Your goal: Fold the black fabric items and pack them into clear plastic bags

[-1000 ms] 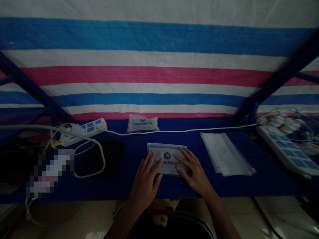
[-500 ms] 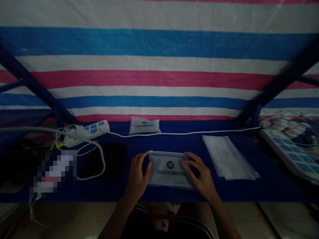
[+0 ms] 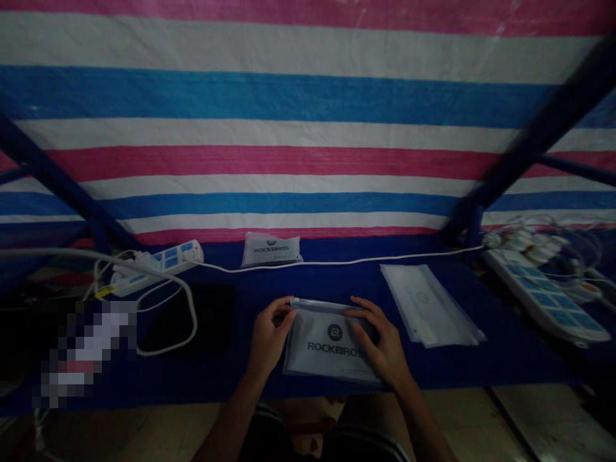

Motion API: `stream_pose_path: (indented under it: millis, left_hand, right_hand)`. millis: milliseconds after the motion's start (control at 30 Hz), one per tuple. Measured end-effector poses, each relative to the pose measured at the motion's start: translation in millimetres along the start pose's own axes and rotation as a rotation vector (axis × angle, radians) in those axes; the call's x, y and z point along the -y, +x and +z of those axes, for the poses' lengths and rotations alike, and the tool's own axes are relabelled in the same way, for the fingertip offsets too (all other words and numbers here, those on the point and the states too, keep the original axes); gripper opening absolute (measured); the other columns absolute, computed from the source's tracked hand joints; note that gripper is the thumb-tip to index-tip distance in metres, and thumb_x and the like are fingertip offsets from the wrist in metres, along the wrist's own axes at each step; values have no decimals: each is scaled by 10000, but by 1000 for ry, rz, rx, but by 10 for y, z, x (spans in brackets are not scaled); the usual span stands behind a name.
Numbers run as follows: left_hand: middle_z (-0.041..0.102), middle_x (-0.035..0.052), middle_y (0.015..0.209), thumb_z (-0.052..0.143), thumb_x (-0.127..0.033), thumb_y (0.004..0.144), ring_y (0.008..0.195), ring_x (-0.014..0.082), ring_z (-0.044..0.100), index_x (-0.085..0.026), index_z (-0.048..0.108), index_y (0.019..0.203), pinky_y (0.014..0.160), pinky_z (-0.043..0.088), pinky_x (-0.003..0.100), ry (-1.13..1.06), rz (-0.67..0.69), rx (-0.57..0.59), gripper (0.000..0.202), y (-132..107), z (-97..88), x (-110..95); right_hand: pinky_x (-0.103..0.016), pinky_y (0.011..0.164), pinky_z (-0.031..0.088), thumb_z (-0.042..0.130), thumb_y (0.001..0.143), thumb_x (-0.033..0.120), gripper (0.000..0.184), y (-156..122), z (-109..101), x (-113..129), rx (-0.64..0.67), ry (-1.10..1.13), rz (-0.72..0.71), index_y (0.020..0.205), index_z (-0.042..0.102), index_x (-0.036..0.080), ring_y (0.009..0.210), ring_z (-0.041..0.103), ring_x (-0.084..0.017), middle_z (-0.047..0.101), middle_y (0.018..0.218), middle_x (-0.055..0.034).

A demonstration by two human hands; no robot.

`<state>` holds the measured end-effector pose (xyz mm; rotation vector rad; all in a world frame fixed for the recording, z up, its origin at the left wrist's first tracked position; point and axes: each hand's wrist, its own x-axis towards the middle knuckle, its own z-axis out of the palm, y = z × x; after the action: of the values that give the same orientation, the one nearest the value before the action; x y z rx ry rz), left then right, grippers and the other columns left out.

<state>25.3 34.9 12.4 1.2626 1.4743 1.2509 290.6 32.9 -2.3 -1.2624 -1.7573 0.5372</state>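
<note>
A frosted zip bag [image 3: 332, 359] printed ROCKBROS lies in front of me at the near side of the blue table. At its upper left corner, by the end of the zip, my left hand [image 3: 269, 330] pinches the bag between thumb and fingers. My right hand [image 3: 380, 340] rests on the bag's right side with its fingers apart, thumb and fingertips lying over the print and the zip edge. What the bag holds cannot be made out.
Another ROCKBROS bag [image 3: 272, 249] lies at the back, near a white cable. Flat frosted bags [image 3: 428, 305] are to the right. Power strips stand left [image 3: 168, 263] and right [image 3: 548, 298], with tangled cords. A dark flat object [image 3: 206, 321] lies left. Striped sheeting [image 3: 289, 135] hangs behind.
My left fingers have closed on the bag's upper left corner, and the bag has tilted slightly. My right hand stays on its right side. The whole view has shifted a little.
</note>
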Motion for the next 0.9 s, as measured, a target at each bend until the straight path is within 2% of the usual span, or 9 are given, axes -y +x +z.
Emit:
stream_pose_path:
  millis: [167, 267, 367, 500, 600, 633, 700, 800, 900]
  left_hand:
    - [802, 78, 949, 762, -375, 757, 925, 247, 743, -168, 795, 968, 854, 564, 342, -193, -104, -5, 298, -47, -2, -137]
    - [792, 62, 913, 772, -369, 741, 864, 213, 726, -164, 794, 935, 786, 549, 295, -238, -140, -63, 283, -9, -57, -247]
    - [778, 52, 880, 798, -391, 729, 807, 185, 704, -159, 789, 894, 712, 528, 257, -253, -97, -153, 286, 41, -161, -417]
    - [755, 25, 828, 790, -363, 805, 749, 153, 693, -170, 773, 879, 672, 531, 232, -163, 118, -394, 208, -5, -338, -734]
    - [734, 7, 846, 734, -237, 902, 797, 152, 711, -187, 736, 876, 736, 566, 254, -20, 531, -593, 56, -141, -415, -862]
    - [732, 9, 877, 719, -185, 918, 839, 158, 719, -191, 726, 883, 778, 578, 272, 40, 671, -585, 36, -191, -414, -850]
    - [726, 17, 931, 700, -99, 927, 916, 169, 722, -196, 717, 908, 854, 587, 306, 175, 858, -469, 100, -281, -368, -733]
    - [712, 20, 910, 686, -79, 949, 921, 169, 705, -198, 707, 941, 883, 587, 310, 346, 908, -294, 120, -381, -228, -409]
    - [710, 27, 906, 647, -117, 992, 924, 180, 699, -204, 694, 954, 877, 587, 314, 399, 856, -173, 106, -453, -100, -108]
  right_hand:
    - [-634, 1145, 462, 620, 969, 492, 306, -17, -7, -5, -80, -3, 16, 1171, 753, 306, 1364, 583, -374, 675, 1416, -107]
    - [-615, 1138, 465, 596, 985, 500, 332, -25, -22, -18, -133, 40, 56, 1212, 711, 286, 1341, 602, -362, 653, 1437, -126]
    - [-597, 1141, 459, 606, 984, 504, 347, -31, -21, -40, -153, 71, 91, 1233, 685, 276, 1340, 604, -355, 649, 1438, -138]
    - [-584, 1142, 455, 614, 978, 512, 360, -34, -7, -63, -170, 93, 110, 1238, 678, 272, 1332, 611, -352, 653, 1435, -137]
    - [-574, 1134, 457, 612, 977, 516, 353, -34, -6, -59, -189, 77, 113, 1202, 699, 259, 1318, 619, -352, 675, 1402, -135]
    - [-569, 1130, 459, 612, 977, 515, 349, -34, -6, -55, -191, 69, 112, 1190, 706, 254, 1313, 622, -351, 681, 1391, -135]
    - [-559, 1120, 466, 613, 977, 505, 341, -32, -5, -46, -189, 50, 107, 1172, 717, 246, 1296, 634, -346, 694, 1367, -133]
    - [-530, 1079, 500, 614, 976, 477, 293, -19, 9, -45, -174, 9, 91, 1103, 738, 243, 1220, 678, -328, 731, 1289, -124]
    - [-498, 1022, 530, 604, 978, 429, 243, 7, 39, -57, -126, -48, 70, 1021, 753, 243, 1130, 713, -308, 762, 1188, -111]
